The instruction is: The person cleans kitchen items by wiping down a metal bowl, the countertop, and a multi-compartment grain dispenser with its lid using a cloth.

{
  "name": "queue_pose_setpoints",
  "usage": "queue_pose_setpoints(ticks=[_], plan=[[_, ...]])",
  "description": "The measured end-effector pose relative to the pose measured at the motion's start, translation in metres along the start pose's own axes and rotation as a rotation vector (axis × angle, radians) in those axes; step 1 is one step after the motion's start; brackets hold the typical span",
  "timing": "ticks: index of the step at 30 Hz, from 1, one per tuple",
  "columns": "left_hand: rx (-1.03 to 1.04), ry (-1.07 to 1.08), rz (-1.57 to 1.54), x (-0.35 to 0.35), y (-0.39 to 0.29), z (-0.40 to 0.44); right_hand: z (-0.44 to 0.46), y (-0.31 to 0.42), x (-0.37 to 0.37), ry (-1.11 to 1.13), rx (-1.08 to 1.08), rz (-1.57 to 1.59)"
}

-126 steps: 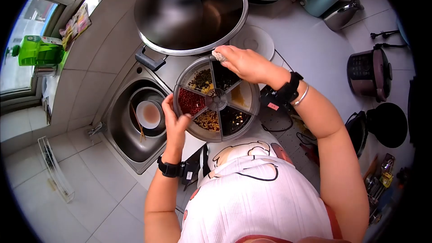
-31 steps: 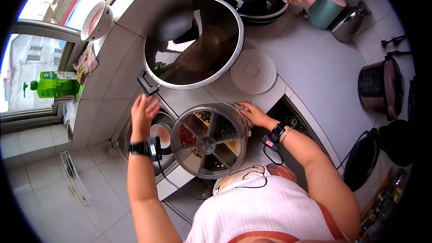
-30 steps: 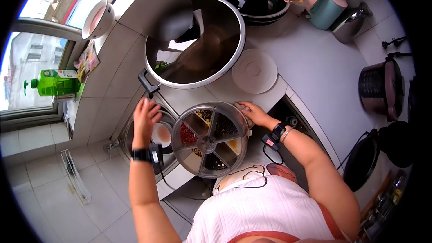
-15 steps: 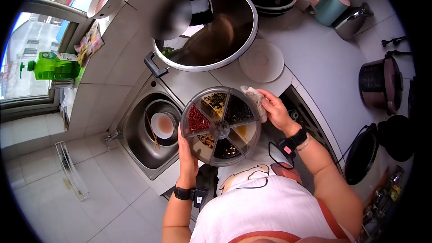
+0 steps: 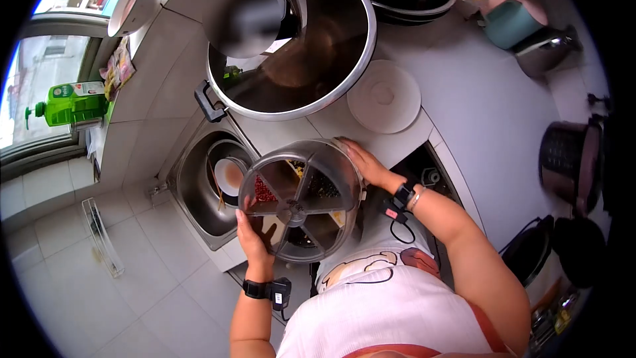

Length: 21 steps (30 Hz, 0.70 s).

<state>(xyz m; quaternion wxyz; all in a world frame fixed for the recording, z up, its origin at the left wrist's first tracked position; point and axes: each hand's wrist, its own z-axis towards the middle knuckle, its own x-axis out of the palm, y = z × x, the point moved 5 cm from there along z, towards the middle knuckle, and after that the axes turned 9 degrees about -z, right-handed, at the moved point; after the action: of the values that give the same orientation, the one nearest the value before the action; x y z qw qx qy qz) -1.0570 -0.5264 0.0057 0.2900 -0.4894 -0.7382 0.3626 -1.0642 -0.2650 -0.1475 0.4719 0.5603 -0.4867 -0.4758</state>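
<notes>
Between my two hands is a round divided spice box with a clear top, tilted so that its side wall shows. Red, black and yellow spices are visible in its wedge-shaped compartments. My left hand grips the lower left side, thumb up along the rim. On the upper right side, my right hand presses against the wall with its fingers over the edge. The cloth it had is mostly hidden now, behind the fingers.
A large lidded pot stands behind the box, beside a white plate. At left, the sink holds a metal basin with a bowl and chopsticks. A green soap bottle sits by the window; a rice cooker is at right.
The spice box has tilted and shifted left and slightly down, showing more of its side. My right hand has moved left with it, and the cloth has almost gone from sight.
</notes>
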Motion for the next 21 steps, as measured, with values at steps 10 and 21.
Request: queue_pose_setpoints(ticks=[10, 21], plan=[[0.291, -0.35, 0.376, 0.013, 0.0, -0.04, -0.008, 0.147, -0.019, 0.145, -0.448, -0.01], [0.455, -0.249, 0.709, 0.001, -0.013, -0.021, 0.014, 0.034, -0.003, 0.107, -0.15, -0.106]])
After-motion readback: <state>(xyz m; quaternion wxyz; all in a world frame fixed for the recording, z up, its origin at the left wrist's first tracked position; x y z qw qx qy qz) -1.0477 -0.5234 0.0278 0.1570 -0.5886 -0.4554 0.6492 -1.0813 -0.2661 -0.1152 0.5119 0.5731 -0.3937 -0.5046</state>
